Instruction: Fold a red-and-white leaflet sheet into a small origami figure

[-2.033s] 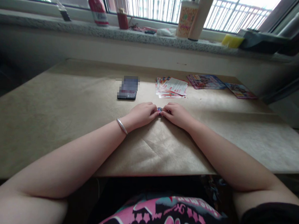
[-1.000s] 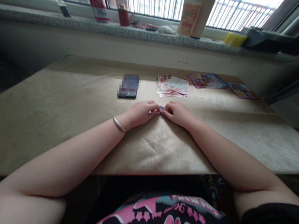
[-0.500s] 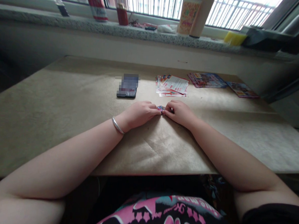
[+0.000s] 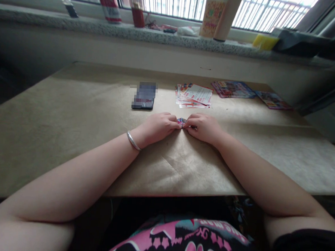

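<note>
Between my hands, low on the table point(image 4: 79, 136), is a small folded piece of colourful printed paper point(image 4: 181, 122), mostly covered by my fingers. My left hand point(image 4: 163, 126) pinches its left side, with a silver bangle on that wrist. At its right side the fingertips of my right hand point(image 4: 202, 127) are closed on it too. Just beyond the hands lies a fanned stack of printed cards point(image 4: 195, 95), white with red marks. A dark phone-like object point(image 4: 144, 96), partly blurred out, lies beyond my left hand.
Toward the back right lie colourful printed booklets or cards point(image 4: 233, 89) and another such pile point(image 4: 273, 100). On the stone windowsill point(image 4: 161, 36) stand a red can point(image 4: 109, 4), a small red container point(image 4: 137, 16), a patterned cup point(image 4: 213, 15) and a yellow item point(image 4: 265, 42).
My right fingers have shifted slightly against the folded paper, the thumb and forefinger now closer together. The whole view has moved a little; the paper stays between both hands.
</note>
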### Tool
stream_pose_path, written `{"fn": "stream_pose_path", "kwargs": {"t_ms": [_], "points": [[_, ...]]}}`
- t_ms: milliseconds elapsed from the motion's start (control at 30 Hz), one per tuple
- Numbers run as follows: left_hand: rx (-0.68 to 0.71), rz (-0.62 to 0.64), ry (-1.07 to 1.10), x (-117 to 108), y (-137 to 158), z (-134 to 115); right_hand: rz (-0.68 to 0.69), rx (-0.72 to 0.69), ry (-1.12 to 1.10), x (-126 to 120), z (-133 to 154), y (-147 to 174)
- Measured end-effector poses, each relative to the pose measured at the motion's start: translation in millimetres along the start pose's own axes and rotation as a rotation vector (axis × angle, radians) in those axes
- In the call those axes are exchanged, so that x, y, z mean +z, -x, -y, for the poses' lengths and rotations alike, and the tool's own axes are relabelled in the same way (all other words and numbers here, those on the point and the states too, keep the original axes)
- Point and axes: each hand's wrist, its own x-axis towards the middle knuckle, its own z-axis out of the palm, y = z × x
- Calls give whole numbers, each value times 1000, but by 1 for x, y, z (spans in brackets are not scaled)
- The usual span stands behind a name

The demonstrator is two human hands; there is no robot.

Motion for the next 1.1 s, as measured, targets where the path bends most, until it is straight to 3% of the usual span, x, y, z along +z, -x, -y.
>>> {"fn": "stream_pose_path", "kwargs": {"t_ms": [333,1100], "points": [[-34,-8,0,1,-1,-1,-23,77,-44,0,1,-2],[-64,-44,-46,3,-4,-9,-26,66,-79,4,-2,-3]]}}
